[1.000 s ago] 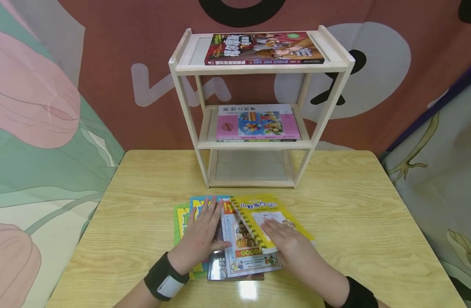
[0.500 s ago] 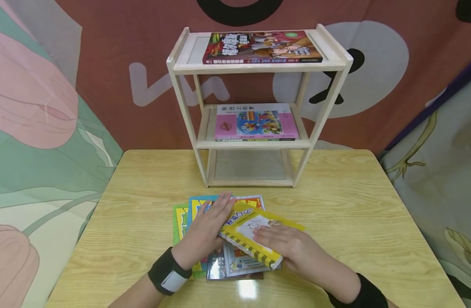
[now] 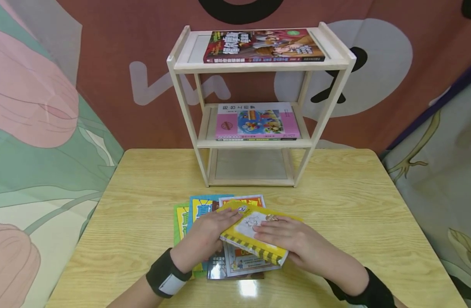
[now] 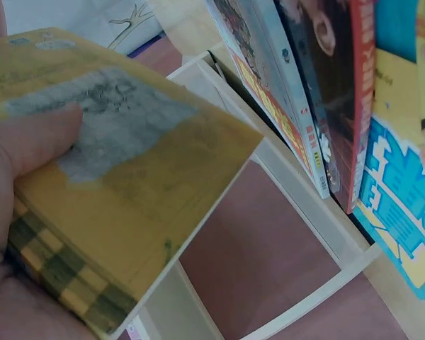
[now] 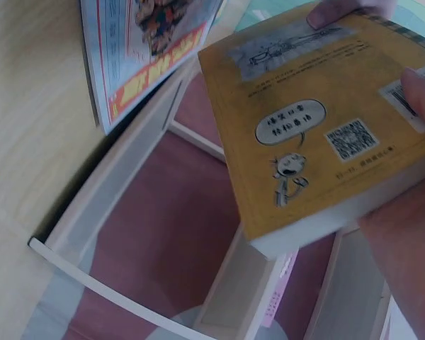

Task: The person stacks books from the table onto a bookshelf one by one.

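Note:
A thick yellow paperback book (image 3: 241, 231) with a striped spine is held tilted above a fan of flat books. My left hand (image 3: 200, 234) grips its left end, one finger or thumb lying on the cover in the left wrist view. At the other end my right hand (image 3: 300, 241) holds it, with fingers across the front cover and the thumb against the back cover (image 5: 290, 127). Beneath lie a green book (image 3: 181, 218), a blue book (image 3: 199, 206), a dark book (image 3: 216, 270) and a white-bordered book (image 3: 244, 266), partly hidden by the yellow book and hands.
Behind the books stands a pale wooden shelf rack (image 3: 258, 68). A red-and-dark book (image 3: 264, 46) lies on its top shelf, a pink book (image 3: 258, 122) on the middle one. Bare wood of the table (image 3: 366, 222) shows at both sides.
The yellow book has shifted left and turned so its spine faces nearer me. My left hand has gone from lying on the fanned books to holding this book's left end.

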`<state>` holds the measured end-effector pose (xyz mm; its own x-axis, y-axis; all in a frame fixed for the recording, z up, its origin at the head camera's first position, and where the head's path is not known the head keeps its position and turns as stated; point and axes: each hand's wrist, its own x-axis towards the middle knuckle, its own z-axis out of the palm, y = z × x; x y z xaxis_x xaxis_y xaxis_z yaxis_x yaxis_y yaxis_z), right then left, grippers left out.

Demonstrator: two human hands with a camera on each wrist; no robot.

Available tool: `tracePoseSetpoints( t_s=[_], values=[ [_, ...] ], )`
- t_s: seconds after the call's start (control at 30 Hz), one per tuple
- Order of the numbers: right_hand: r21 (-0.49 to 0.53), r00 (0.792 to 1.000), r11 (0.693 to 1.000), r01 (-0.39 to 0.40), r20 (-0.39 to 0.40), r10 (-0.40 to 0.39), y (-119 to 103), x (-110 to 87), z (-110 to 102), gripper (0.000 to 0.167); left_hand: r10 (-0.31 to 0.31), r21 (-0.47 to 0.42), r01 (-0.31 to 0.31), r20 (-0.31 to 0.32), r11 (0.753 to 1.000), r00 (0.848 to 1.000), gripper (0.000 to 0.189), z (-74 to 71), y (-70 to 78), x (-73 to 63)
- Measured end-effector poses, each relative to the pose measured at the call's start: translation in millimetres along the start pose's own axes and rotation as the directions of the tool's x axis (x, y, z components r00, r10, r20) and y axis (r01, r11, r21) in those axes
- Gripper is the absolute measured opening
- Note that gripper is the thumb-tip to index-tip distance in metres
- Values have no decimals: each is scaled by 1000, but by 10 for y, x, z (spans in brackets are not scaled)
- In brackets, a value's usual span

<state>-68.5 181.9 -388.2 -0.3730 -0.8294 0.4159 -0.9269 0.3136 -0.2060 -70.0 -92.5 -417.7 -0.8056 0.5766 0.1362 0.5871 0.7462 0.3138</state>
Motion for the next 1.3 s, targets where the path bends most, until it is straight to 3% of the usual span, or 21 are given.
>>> tracePoseSetpoints(
  t_s=[0.13, 0.33, 0.5, 0.6, 0.8, 1.07, 1.3],
  values=[
    [-14, 993, 995, -103, 55, 103, -27, -3, -49, 59, -11, 79, 17, -74, 997, 997, 91, -23, 25, 14],
    [-47, 956, 959, -280, 77, 283, -121, 31, -140, 99, -76, 163, 112, -210, 980, 975, 67, -78, 70, 37],
    [-173, 892, 892, -417, 109, 438, -222, 164, -207, 115, -113, 225, 177, -268, 958, 957, 66, -127, 159, 70],
    [-257, 866, 857, -446, 119, 486, -298, 280, -196, 113, -136, 240, 204, -271, 949, 953, 62, -146, 220, 98],
    [-351, 867, 828, -436, 83, 492, -381, 451, -72, 99, -137, 267, 221, -299, 938, 944, 51, -123, 295, 148],
    [-456, 860, 781, -427, 63, 507, -278, 499, 71, 71, -121, 291, 233, -355, 928, 927, 44, -84, 323, 187],
    [-443, 856, 784, -436, 67, 513, -208, 473, 134, 61, -94, 317, 222, -372, 922, 923, 48, -77, 329, 205]
  ],
)
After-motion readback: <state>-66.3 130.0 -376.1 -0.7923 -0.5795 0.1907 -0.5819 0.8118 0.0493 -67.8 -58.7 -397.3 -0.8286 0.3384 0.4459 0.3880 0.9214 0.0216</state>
